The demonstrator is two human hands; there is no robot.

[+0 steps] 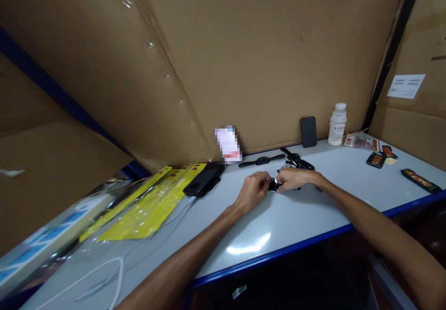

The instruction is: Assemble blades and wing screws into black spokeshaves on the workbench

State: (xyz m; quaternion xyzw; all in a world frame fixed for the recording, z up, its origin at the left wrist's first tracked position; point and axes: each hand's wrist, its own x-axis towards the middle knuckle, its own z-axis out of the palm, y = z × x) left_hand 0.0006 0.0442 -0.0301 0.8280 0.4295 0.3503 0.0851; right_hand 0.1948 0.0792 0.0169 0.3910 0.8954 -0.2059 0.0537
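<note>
My left hand (pixel 256 185) is closed, its thumb and fingers pinching one side of a small glossy black watch (pixel 273 185) low over the table. From the other side my right hand (pixel 293 178) grips the same watch with bent fingers, covering much of it. Just behind the hands lies a black watch with its strap stretched out flat (pixel 262 161). A cluster of black watches and straps (pixel 300 162) sits right behind my right hand, partly hidden by it.
The light table (pixel 244 229) has a blue front edge. Leftward are a black device (pixel 204 180) with a cable and yellow packaging (pixel 139 215). Along the back stand a blurred-out card (pixel 228 144), a dark phone (pixel 308 132) and a bottle (pixel 337 124). Snack packets (pixel 376 160) lie right.
</note>
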